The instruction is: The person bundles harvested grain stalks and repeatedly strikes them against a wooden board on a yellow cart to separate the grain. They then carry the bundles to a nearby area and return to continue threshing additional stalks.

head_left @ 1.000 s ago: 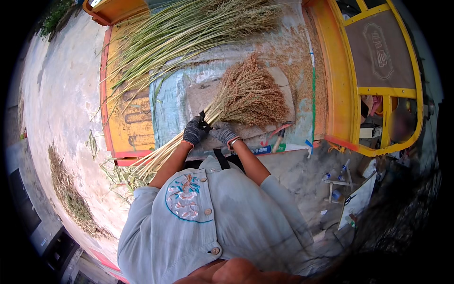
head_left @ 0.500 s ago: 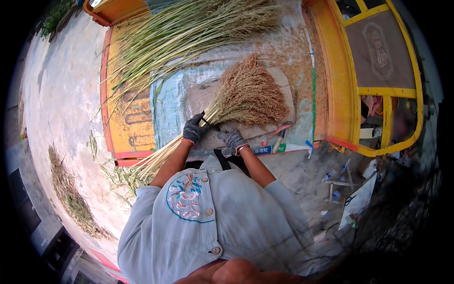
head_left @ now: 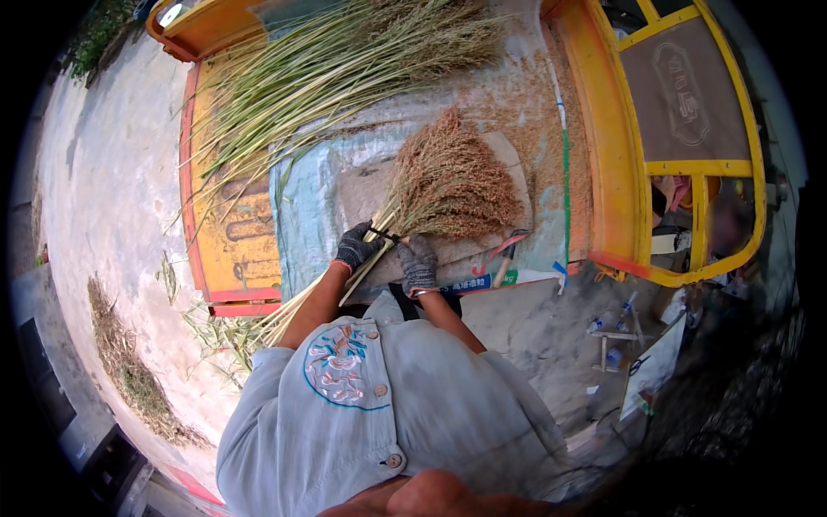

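A bundle of broomcorn stalks (head_left: 457,181) with bushy reddish-brown seed heads lies on a sheet in front of me. Its pale stems run down to the left, under my left forearm. Wearing a grey knitted glove, my left hand (head_left: 356,247) is closed at the stems just below the heads. A narrow black strap (head_left: 384,233) crosses the stems there and stretches between my hands. My right hand (head_left: 417,264), also gloved, pinches the strap's right end close to the lowest heads. Parts of the strap around the stems are hidden.
Greener broomcorn stalks (head_left: 319,86) lie in a heap at the far side of the yellow truck bed (head_left: 245,237). A tool with a red blade-like part (head_left: 504,250) rests near the sheet's front edge. Loose seeds (head_left: 547,129) cover the right side, beside a yellow metal frame (head_left: 650,164).
My right hand has shifted slightly left and down. The black strap now shows stretched across the stems toward it. Some stems have spread apart below my left hand.
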### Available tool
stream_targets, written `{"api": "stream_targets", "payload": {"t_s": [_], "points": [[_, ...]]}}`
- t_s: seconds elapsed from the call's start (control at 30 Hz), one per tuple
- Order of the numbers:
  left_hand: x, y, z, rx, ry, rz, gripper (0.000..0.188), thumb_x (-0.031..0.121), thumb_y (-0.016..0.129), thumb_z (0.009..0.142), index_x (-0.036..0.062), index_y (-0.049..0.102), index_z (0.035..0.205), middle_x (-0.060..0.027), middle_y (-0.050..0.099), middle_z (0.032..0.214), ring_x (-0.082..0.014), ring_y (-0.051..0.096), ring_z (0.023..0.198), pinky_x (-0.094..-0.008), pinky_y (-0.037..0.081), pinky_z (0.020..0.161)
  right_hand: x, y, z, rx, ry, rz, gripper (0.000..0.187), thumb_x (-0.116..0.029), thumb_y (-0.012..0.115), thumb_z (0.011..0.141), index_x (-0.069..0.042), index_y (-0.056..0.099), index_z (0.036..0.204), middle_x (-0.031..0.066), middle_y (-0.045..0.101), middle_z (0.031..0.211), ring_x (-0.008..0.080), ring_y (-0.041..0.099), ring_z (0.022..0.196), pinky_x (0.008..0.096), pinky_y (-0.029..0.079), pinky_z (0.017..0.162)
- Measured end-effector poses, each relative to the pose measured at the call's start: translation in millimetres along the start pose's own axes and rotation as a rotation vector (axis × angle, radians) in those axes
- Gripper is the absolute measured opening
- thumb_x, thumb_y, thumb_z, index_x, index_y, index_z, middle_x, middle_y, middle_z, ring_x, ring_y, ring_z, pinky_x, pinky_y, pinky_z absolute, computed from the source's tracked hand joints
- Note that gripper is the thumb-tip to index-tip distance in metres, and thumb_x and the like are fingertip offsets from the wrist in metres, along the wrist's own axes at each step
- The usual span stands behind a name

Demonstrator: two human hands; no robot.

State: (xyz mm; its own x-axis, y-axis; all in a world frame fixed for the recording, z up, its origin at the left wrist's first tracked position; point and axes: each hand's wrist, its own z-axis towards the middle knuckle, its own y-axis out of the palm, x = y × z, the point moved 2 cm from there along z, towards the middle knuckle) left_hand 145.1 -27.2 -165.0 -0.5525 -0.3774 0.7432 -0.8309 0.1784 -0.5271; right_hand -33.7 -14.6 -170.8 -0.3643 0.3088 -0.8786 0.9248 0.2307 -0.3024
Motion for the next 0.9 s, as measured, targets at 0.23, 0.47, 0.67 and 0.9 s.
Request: {"api": "stream_targets", "payload": {"t_s": [0.23,0.47,0.67,0.9], "points": [[43.9,-12.6,-1.1,0.019,-0.050,0.228,0.055,0.036,0.069,0.069,0.0051,0.056,0.112,-0.0223,0.062,0.094,-0.0346,0.060,0.088,-0.0382,0.047,0.076,-29.9,-22.3,8.2,-0.352,0.098,-0.150,0.029,-0.029,0.059,0.079,-0.001,0.063,0.088,0.0126,0.063,0.079,0.0210,0.059,0.071,0.0333,0.047,0.066],[21.6,-3.4,3.1,0.038,-0.050,0.152,0.046,0.036,0.064,0.073,0.0049,0.059,0.107,-0.0214,0.062,0.091,-0.0352,0.060,0.086,-0.0396,0.047,0.075,-33.4,-21.3,9.0,-0.582,0.156,-0.070,0.025,-0.022,0.062,0.078,-0.001,0.061,0.092,0.0154,0.063,0.083,0.0243,0.059,0.075,0.0346,0.046,0.070],[32.3,-7.0,8.5,-0.019,-0.130,0.173,0.049,0.039,0.065,0.073,0.0039,0.060,0.107,-0.0206,0.061,0.099,-0.0325,0.059,0.094,-0.0361,0.047,0.081,-34.0,-14.3,-12.5,-0.319,-0.098,-0.094,0.027,-0.031,0.053,0.081,-0.006,0.060,0.077,0.0121,0.061,0.073,0.0235,0.058,0.069,0.0341,0.046,0.065],[29.1,1.8,0.9,0.054,-0.128,0.268,0.050,0.031,0.064,0.076,0.0025,0.052,0.116,-0.0228,0.062,0.094,-0.0342,0.061,0.089,-0.0374,0.048,0.076,-50.4,-45.7,-11.0,-0.414,0.446,-0.142,0.017,-0.021,0.060,0.076,-0.006,0.061,0.084,0.0085,0.059,0.064,0.0166,0.054,0.056,0.0304,0.046,0.062]]}}
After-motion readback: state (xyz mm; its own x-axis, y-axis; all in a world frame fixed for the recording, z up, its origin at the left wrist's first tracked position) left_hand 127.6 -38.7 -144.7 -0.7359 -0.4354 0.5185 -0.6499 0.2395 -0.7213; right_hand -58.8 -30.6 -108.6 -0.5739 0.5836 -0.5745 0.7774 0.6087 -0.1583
